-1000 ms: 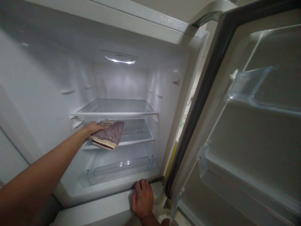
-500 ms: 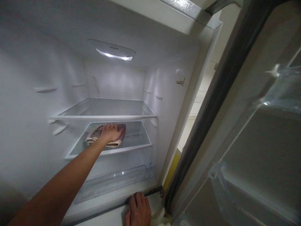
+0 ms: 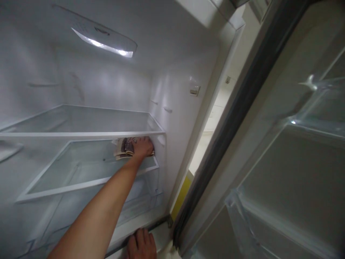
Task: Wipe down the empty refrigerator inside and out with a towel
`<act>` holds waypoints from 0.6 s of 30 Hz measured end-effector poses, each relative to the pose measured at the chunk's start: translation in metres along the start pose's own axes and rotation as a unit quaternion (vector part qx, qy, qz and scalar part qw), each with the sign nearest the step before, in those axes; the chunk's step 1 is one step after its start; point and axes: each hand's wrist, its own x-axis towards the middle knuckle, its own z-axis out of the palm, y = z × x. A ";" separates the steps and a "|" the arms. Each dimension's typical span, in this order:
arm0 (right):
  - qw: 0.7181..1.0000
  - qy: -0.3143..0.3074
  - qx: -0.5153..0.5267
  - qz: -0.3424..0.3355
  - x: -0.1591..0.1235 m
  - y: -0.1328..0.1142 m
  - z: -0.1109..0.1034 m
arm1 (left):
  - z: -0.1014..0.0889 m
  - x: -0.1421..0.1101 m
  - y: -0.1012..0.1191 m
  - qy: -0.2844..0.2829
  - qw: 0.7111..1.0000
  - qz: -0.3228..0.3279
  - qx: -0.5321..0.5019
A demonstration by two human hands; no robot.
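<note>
Brown patterned fabric edged in cream makes up the one folded cloth [image 3: 124, 148], lying beneath the left hand [image 3: 142, 146] on the right-hand part of the lower shelf [image 3: 88, 185]. Its long axis runs roughly side to side across the shelf, one end sticking out to the left of the hand and the other mostly covered by it; the layered cream edges face the front. The left hand lies palm down over the cloth, fingers extended and slightly spread toward the back. Two bare hands are in view. Nearer the viewer, well below the left hand, the right hand [image 3: 142, 245] rests on a white ledge [image 3: 164, 233] with its fingers bent; whether they grip anything I cannot tell.

Two shelves show: the lower one under the left hand, and the upper shelf [image 3: 81, 134] just above it, its white front rim crossing over the far side of the cloth. Higher and left of the hand is one lit lamp [image 3: 107, 43]; above and to its right, one switch [image 3: 194, 90] sits on the side wall [image 3: 178, 118]. One open door [image 3: 275, 172] stands to the right of both hands, bearing two clear bins, an upper bin [image 3: 320, 97] and a lower bin [image 3: 242, 212], both partly cut off.
</note>
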 end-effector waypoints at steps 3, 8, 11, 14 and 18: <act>0.998 -0.058 0.028 -0.003 0.012 -0.001 -0.020 | -0.008 -0.024 0.003 -0.003 0.999 0.037 0.010; 0.992 -0.118 0.052 -0.003 0.031 -0.006 -0.046 | -0.032 -0.077 -0.004 -0.036 0.993 0.108 0.015; 0.988 -0.149 0.041 0.013 0.037 -0.008 -0.053 | -0.048 -0.107 -0.021 -0.065 0.987 0.143 0.015; 0.985 -0.169 0.039 0.023 0.039 -0.008 -0.054 | -0.064 -0.126 -0.056 -0.082 0.988 0.131 0.024; 0.985 -0.165 0.049 0.032 0.039 -0.008 -0.051 | -0.090 -0.133 -0.116 -0.069 0.995 0.055 0.039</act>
